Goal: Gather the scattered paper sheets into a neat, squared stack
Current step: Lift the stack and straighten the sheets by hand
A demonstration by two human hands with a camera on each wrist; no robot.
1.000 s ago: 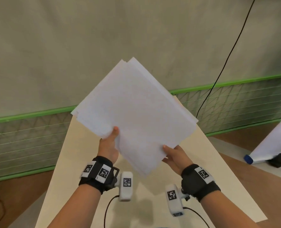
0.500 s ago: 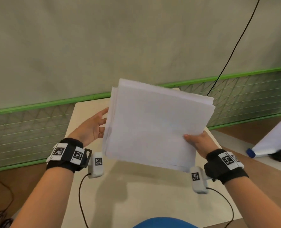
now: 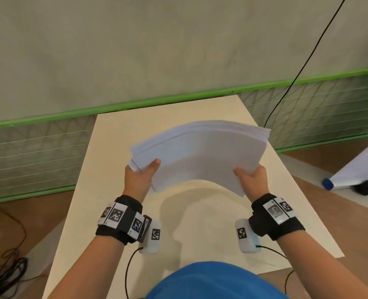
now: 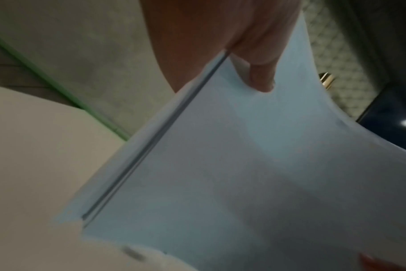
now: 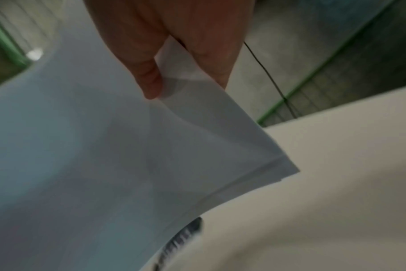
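A stack of white paper sheets [image 3: 200, 156] hangs in the air over the beige table [image 3: 118, 130], bowed upward in the middle. My left hand [image 3: 140, 175] pinches its near left corner, thumb on top. My right hand [image 3: 252, 178] pinches the near right corner the same way. In the left wrist view the stack [image 4: 243, 174] shows a slightly stepped left edge under my thumb [image 4: 260, 77]. From the right wrist, the sheets [image 5: 104, 146] fan a little at the corner beside my thumb [image 5: 148, 80].
The table's far edge meets a green-trimmed mesh barrier [image 3: 38, 147] below a grey wall. A black cable [image 3: 303, 65] hangs at the right. Cables [image 3: 4, 275] lie on the brown floor at left. A white roll with a blue cap [image 3: 329, 183] lies at right.
The stack has swung from tilted upright to nearly flat and lower over the table. My left hand, open beside it half a second ago, now pinches the left corner.
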